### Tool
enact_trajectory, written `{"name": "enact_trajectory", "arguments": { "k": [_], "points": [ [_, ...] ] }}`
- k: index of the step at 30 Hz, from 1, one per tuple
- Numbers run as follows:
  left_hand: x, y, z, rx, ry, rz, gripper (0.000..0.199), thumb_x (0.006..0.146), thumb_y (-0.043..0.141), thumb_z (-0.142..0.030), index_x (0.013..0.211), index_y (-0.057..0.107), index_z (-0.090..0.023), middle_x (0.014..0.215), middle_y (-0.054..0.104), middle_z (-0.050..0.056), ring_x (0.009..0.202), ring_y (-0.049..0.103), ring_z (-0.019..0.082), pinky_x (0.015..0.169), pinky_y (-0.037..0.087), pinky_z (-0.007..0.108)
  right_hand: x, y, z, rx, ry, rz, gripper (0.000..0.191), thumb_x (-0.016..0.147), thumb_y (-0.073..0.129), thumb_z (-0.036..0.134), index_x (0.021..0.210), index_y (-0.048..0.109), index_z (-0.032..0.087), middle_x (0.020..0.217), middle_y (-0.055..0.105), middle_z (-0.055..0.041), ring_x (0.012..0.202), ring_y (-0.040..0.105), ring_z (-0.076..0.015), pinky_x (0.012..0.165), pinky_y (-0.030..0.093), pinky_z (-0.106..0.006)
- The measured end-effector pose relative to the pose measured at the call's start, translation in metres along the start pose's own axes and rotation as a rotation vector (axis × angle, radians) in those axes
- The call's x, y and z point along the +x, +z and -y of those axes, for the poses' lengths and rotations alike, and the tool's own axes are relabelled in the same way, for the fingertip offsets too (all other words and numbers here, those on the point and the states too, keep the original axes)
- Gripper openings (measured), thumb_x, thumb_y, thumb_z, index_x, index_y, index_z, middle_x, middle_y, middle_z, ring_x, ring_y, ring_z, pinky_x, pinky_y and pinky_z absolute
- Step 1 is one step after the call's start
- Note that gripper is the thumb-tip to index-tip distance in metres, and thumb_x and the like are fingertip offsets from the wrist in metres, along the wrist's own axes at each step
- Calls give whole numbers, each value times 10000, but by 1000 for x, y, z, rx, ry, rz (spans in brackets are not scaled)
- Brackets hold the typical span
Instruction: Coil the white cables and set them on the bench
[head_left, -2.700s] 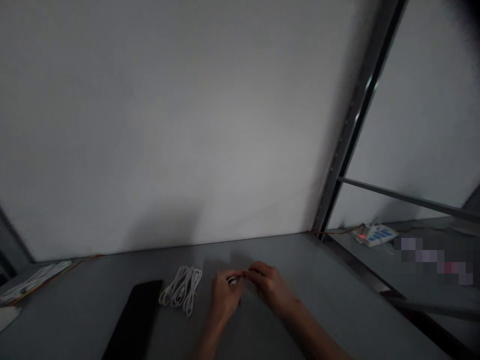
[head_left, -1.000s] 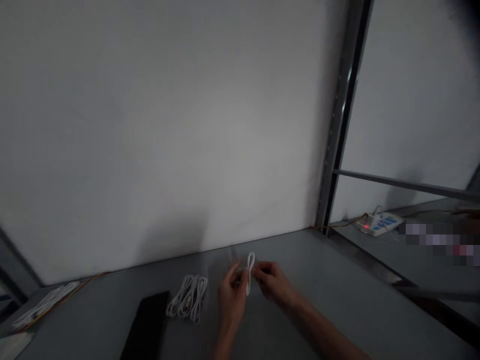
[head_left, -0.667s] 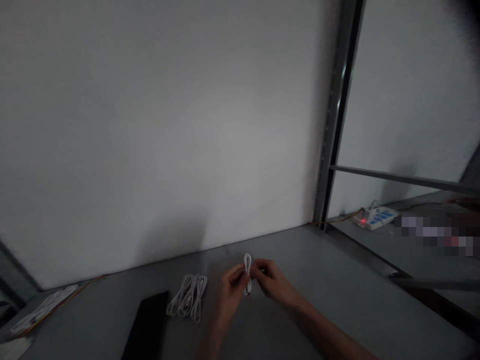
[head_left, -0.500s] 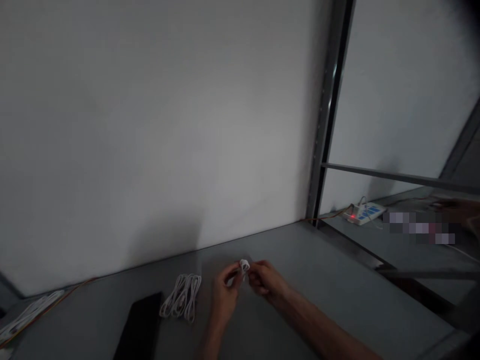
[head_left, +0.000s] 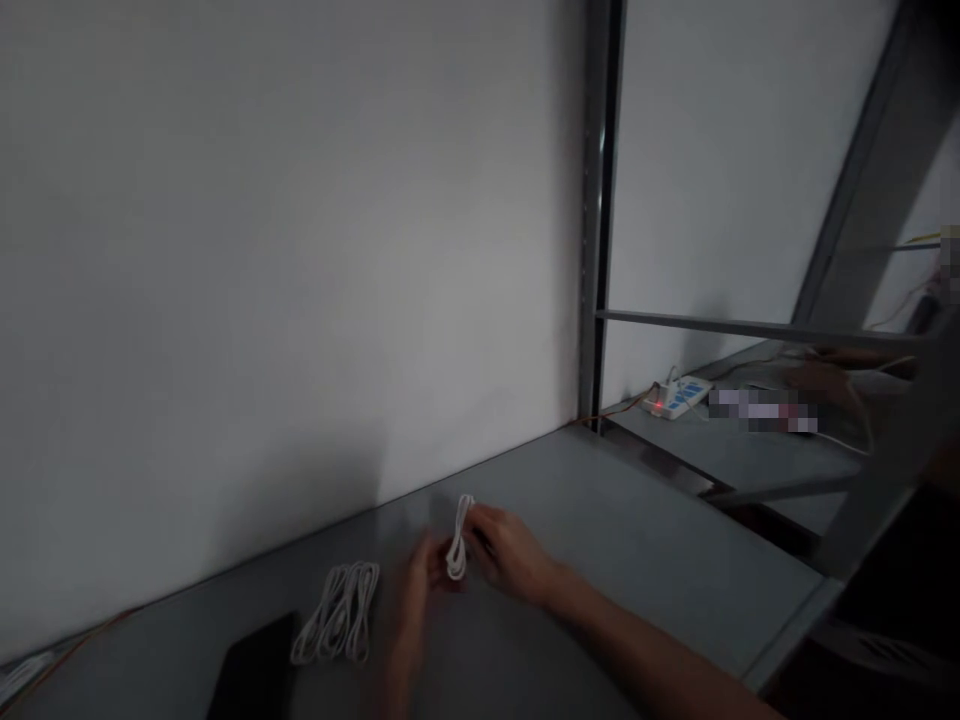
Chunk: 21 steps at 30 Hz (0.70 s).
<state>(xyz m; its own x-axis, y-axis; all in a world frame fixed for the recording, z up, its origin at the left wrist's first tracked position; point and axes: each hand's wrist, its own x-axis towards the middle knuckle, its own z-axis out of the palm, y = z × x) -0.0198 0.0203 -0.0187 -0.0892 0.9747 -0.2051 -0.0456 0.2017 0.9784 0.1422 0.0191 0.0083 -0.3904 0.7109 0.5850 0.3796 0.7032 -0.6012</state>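
No text, brand or number is legible. The white plastic power strip with blue socket faces (head_left: 686,397) shows a lit red indicator; any lettering there is too small to read. A pixelated oblong item (head_left: 761,410) near it is unreadable. Dark slanted marks on a pale surface (head_left: 877,648), lower right, are blurred.

Wht cable (head_left: 458,543), looped, approx. upright
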Motion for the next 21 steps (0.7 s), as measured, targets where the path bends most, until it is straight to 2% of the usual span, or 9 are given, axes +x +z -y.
{"name": "enact_trajectory", "arguments": {
  "k": [1,2,4,7,10,13,16,18,21],
  "points": [
    [-5,3,-1,-23,-35,94,668,680,492,-776,628,668,-134,564,636,76,484,585,181,474,466,291,-2,0,-1,-30,-58,41,143,899,422,165,821,542,170,807,594,-56,691,515,-140,642,370,-246],
    [-10,6,-4,-15,-23,102,650,639,537,-780,549,637,-144,491,584,47,451,547,164,451,439,276,-4,0,-3,-50,-86,63,151,907,414,168,834,546,171,816,598,-59,691,518,-142,640,373,-245],
    [-22,11,-10,-3,85,69,523,562,709,-665,637,682,-148,550,613,16,525,568,156,490,447,248,-6,1,-7,-64,-78,79,168,919,410,183,821,545,172,794,595,-54,672,512,-141,630,369,-245],
    [-32,12,-17,52,174,36,451,574,755,-566,775,735,-162,675,684,20,652,624,176,574,475,244,-6,4,-10,-9,-10,80,207,925,414,212,766,540,169,739,579,-38,642,488,-134,626,357,-253],
    [-31,12,-14,58,282,-1,396,614,743,-522,802,748,-173,752,723,40,707,653,192,641,503,267,-5,7,-8,211,152,43,258,894,466,288,670,508,168,633,507,0,583,429,-114,577,326,-246],
    [-28,13,-9,82,449,-47,301,664,726,-439,830,758,-190,843,741,65,753,668,204,686,530,296,-4,11,-5,585,446,38,315,794,560,407,600,454,182,521,366,54,481,317,-81,475,246,-225],
    [-32,16,-11,222,671,-143,151,715,691,-297,822,771,-227,937,732,71,856,659,212,775,533,325,-3,14,-3,933,714,60,301,658,627,427,605,439,197,478,268,96,419,183,-54,411,134,-217],
    [-36,17,-14,327,772,-194,171,743,649,-227,852,777,-259,990,719,67,877,645,207,824,525,350,-3,14,-3,1054,760,47,278,606,638,396,616,444,197,488,267,101,422,154,-49,404,104,-214],
    [-39,17,-17,405,786,-223,258,804,565,-203,940,766,-289,1075,701,68,918,635,208,877,513,392,-1,8,-2,982,694,0,303,603,655,417,602,446,197,473,274,99,422,168,-51,406,119,-217]
  ]
}}
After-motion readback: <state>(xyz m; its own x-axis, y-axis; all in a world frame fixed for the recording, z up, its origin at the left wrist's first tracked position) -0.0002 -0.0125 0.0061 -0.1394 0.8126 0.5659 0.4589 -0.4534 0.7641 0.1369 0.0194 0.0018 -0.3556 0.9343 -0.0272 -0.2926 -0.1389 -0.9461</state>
